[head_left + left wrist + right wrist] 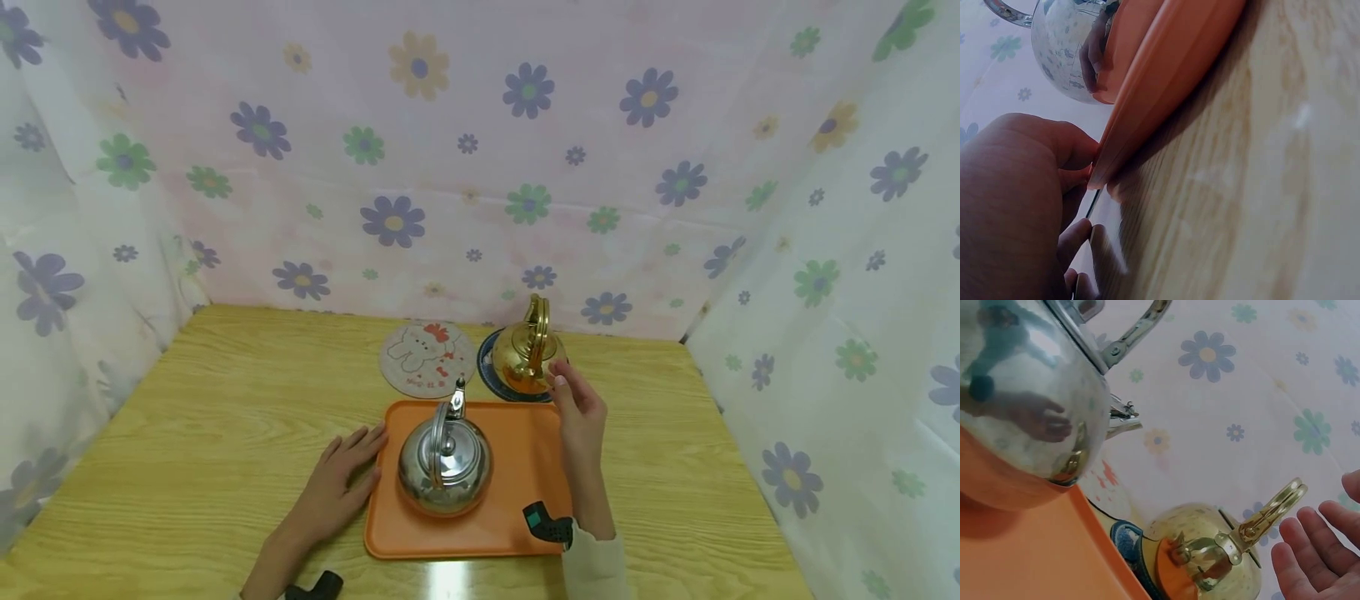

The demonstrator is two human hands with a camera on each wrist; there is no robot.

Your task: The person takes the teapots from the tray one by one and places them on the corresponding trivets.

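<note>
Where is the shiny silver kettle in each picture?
Head view: the silver kettle stands in the middle, on the orange tray.
Left wrist view: the kettle's round belly shows at the top left, above the tray's rim.
Right wrist view: it fills the top left corner, big and close.
Shared landmark: the orange tray under it shows in all three.

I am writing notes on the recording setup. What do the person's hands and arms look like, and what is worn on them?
Both hands are bare, without gloves or rings that show. The right hand comes out of a cream sleeve, with a black wrist device bearing a teal patch. By the left hand, another black device sits at the wrist; no sleeve shows.
</note>
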